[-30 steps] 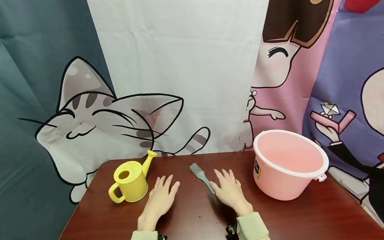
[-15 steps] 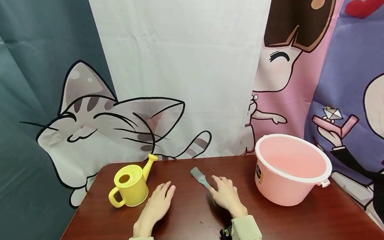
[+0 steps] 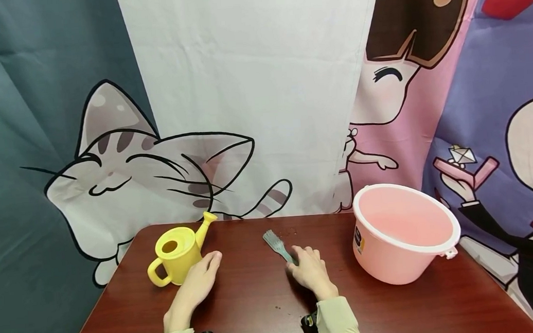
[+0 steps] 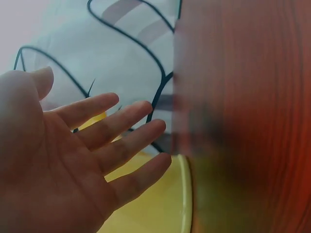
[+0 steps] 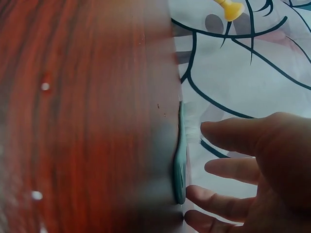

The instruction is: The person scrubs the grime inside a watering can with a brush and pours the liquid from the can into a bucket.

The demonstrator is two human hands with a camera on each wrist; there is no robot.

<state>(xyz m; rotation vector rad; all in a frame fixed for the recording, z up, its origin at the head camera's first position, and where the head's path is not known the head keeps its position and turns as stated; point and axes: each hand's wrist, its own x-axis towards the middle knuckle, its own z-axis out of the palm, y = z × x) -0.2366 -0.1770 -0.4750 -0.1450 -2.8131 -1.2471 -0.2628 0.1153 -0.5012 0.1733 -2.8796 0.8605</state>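
Note:
A yellow watering can (image 3: 176, 256) stands at the left, spout up toward the right. Right in front of it is my left hand (image 3: 197, 284), which overlaps its lower right side in the head view; in the left wrist view the fingers (image 4: 129, 158) are spread, with the can's yellow body behind them. A grey-green brush (image 3: 277, 245) with pale bristles lies on the table, bristles pointing away from me. My right hand (image 3: 310, 273) is over its handle end. In the right wrist view the thumb and fingers stand apart, fingertips right beside the brush handle (image 5: 180, 170).
A pink bucket (image 3: 396, 263) with a white rim stands on the right of the dark red-brown table (image 3: 254, 317). Small crumbs or drops dot the surface. A cartoon-printed cloth (image 3: 261, 84) hangs behind the far edge.
My left hand has moved left, toward the watering can. The right hand has drawn slightly left and lower over the brush handle, its fingers less spread. Can, brush and bucket stay in place.

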